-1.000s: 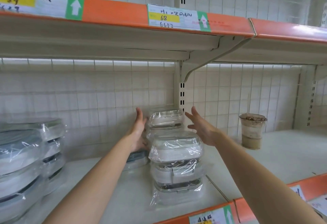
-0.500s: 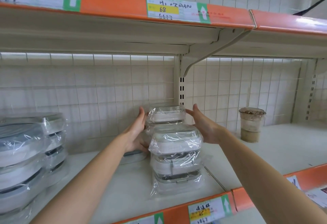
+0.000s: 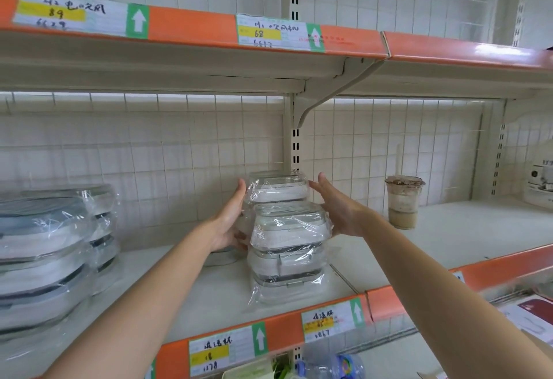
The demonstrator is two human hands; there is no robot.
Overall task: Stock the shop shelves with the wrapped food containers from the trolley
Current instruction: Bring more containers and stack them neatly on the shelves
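A: Head view first. Where are our hands?

B: Both reach into the middle shelf (image 3: 449, 229). Our left hand (image 3: 229, 223) lies against the nine o'clock side of the rear stack of wrapped containers (image 3: 276, 188), fingers straight and pointing up. Our right hand (image 3: 338, 208) is at its three o'clock side, fingers extended; we cannot tell whether it touches the wrap.

A: And the other containers?

B: A front stack (image 3: 288, 247) stands just at six o'clock of the rear one, nearer the orange shelf edge (image 3: 284, 332). Larger wrapped containers (image 3: 45, 253) are piled at nine o'clock. A lidded drink cup (image 3: 402, 202) stands at three o'clock, well apart.
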